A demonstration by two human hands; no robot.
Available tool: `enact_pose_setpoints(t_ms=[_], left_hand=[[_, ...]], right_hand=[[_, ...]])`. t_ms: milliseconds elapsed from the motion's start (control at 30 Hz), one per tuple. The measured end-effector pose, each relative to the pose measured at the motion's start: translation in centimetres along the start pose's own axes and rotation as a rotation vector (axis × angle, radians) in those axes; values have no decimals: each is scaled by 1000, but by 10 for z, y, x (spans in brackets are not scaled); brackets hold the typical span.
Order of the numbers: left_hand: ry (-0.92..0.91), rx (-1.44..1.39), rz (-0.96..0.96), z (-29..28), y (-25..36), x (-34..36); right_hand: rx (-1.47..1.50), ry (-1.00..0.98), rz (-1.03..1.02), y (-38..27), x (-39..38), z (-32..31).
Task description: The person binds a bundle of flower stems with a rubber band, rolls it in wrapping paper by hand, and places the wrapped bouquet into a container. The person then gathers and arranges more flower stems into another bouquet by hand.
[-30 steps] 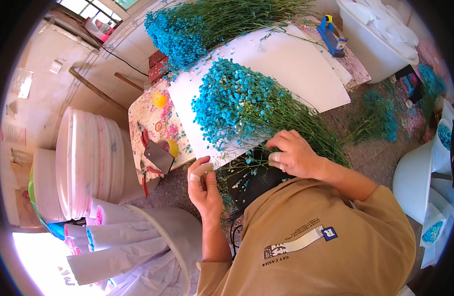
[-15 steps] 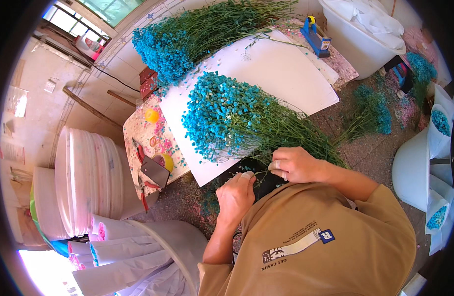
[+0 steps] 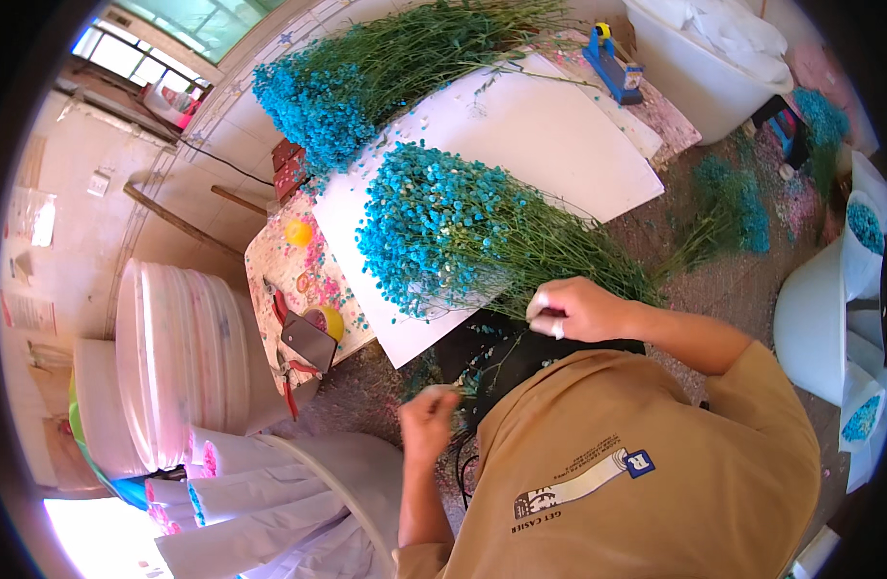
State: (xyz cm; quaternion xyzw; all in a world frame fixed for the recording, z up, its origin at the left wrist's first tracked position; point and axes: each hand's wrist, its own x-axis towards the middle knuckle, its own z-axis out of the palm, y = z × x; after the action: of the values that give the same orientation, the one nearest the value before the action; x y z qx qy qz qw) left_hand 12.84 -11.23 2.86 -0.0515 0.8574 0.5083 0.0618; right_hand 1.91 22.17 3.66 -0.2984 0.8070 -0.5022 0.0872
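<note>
Since half a second ago, the hands have been parted. The left hand (image 3: 428, 423) is lowered and drawn leftward, blurred, its fingers curled; whether anything is held cannot be told. By the closed fingers of the right hand (image 3: 583, 311), a thin green stem (image 3: 501, 365) seems to be pinched over black material (image 3: 463, 349). One stem thus appears to be handled apart from the blue flower bundle (image 3: 443, 227), which is laid across a white sheet (image 3: 569, 154), stems toward the right.

From the left, stacked white tubs (image 3: 178, 347) are seen, then paper-wrapped bunches (image 3: 245, 497), then red-handled pliers (image 3: 287, 394) at the table's (image 3: 270, 253) edge. Behind, another blue bunch (image 3: 313, 111) is laid; farther right, a blue tape dispenser (image 3: 612, 72). Room around the stem is narrowed by the bundle and the brown shirt (image 3: 646, 454).
</note>
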Motion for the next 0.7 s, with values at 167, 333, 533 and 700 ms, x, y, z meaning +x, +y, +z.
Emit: enact_pose_setpoints(t_ms=[167, 333, 533, 700], left_hand=[[-50, 1010, -271, -55, -22, -11], [47, 618, -96, -28, 37, 14], [64, 147, -33, 39, 66, 132], [177, -433, 16, 80, 49, 158]], right_hand=[[-236, 431, -214, -9, 31, -20], [-594, 567, -200, 12, 60, -46], [-170, 195, 206, 32, 109, -67], [-1, 99, 251, 50, 131, -71]])
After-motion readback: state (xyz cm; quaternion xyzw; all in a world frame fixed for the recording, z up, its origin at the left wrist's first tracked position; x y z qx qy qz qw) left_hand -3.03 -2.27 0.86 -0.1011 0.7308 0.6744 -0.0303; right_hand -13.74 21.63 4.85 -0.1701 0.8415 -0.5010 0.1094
